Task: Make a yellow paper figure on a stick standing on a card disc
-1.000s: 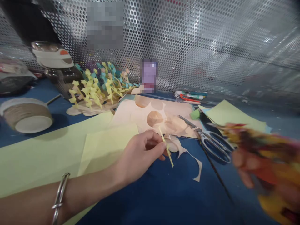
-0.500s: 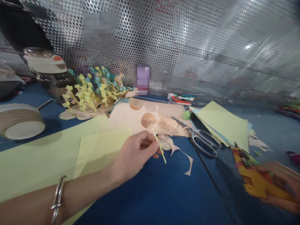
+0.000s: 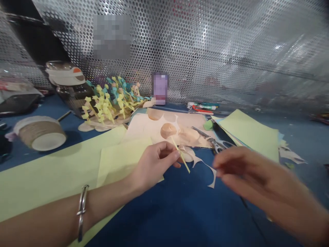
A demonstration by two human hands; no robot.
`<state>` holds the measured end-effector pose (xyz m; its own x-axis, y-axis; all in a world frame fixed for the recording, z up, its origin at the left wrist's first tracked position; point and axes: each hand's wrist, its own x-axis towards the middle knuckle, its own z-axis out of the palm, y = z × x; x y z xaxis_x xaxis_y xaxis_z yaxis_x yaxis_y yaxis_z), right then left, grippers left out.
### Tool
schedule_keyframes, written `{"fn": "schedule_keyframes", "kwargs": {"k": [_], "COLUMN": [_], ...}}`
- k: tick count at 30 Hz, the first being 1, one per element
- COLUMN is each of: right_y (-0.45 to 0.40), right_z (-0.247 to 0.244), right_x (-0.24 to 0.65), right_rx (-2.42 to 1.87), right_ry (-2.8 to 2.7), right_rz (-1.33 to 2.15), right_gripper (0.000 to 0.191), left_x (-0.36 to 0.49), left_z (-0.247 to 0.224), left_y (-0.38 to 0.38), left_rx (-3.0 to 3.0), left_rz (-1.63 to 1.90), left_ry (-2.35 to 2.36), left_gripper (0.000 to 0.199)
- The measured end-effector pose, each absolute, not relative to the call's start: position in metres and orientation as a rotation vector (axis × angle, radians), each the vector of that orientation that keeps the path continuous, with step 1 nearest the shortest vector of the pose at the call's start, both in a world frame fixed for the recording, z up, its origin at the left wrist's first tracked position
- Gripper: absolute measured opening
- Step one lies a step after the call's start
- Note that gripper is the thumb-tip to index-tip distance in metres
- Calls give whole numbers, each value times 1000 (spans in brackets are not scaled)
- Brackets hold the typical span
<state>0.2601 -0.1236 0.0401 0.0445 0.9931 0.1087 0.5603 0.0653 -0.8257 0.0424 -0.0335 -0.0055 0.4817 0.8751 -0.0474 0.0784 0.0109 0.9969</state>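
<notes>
My left hand [image 3: 160, 164] pinches a thin, pale yellow paper strip [image 3: 184, 162] between thumb and fingertips, its lower end slanting to the right. On the right, my right hand [image 3: 254, 187] hovers over the blue table, blurred, its thumb and curved fingers a little apart with nothing visible between them. Just behind its fingertips lie scissors [image 3: 218, 145], their handles partly covered by it. A curved paper offcut [image 3: 212, 176] lies between the hands. Under the left forearm are yellow paper sheets [image 3: 120, 157]. The yellow glue gun is almost wholly hidden behind my right hand.
Peach paper [image 3: 138, 127] with round cut-outs lies at the middle back. Paper flowers [image 3: 105, 106] on stems stand at left, beside a dark jar [image 3: 69, 92] and a tape roll [image 3: 42, 133]. Stacked coloured paper [image 3: 252, 130] and pens [image 3: 203, 107] sit at right and back.
My right hand has let go of the yellow glue gun and come leftward, towards the left hand. The left hand keeps the strip; the whole view has shifted slightly.
</notes>
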Motion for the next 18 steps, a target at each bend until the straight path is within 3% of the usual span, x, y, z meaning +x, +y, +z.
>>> {"fn": "schedule_keyframes", "kwargs": {"k": [9,18], "right_y": [-91,-98], "right_z": [-10,-17], "right_x": [210,211], "right_rx": [-1210,-1180], "right_ry": [-1292,-1109], "right_rz": [1310,1432], "right_gripper": [25,12], "left_x": [40,42], "left_z": [-7,-8], "left_y": [-33,-32], "left_rx": [1451,1587], "left_rz": [830,762], "left_ry": [753,799], "left_gripper": [14,15]}}
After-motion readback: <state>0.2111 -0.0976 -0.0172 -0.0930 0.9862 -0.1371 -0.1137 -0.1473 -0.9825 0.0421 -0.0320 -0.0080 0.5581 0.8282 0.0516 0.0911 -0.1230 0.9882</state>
